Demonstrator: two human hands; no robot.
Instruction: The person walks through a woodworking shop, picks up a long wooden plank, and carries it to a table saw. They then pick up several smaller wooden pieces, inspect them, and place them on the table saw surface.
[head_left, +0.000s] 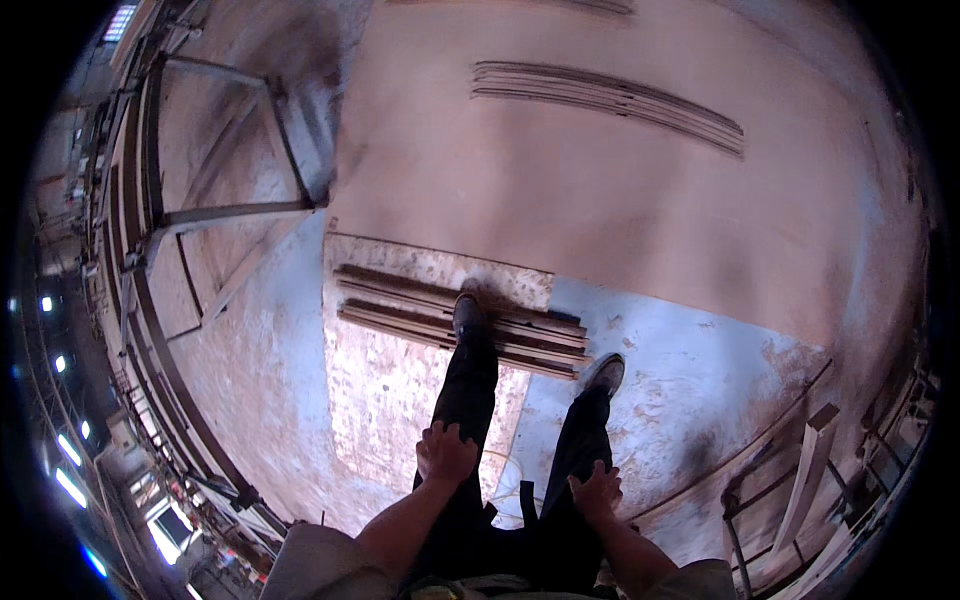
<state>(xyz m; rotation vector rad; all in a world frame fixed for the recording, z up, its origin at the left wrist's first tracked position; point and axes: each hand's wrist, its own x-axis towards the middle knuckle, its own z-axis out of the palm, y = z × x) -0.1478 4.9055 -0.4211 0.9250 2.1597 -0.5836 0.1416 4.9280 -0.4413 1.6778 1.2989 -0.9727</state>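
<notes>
My left hand rests on the upper part of my dark trousers, over one leg, with nothing seen in its fingers. On the other leg lies my right hand, its fingers curled loosely apart and holding nothing that I can see. Past my hands, several long wooden strips lie side by side on a pale, speckled sheet. One boot stands on or against the strips; the picture does not settle which. The other boot is beside their right end.
A second bundle of long strips lies farther ahead on a broad brownish panel. Along the left runs a frame of beams and rails. At the lower right stand a timber post and metal railings. A thin cable loops between my legs.
</notes>
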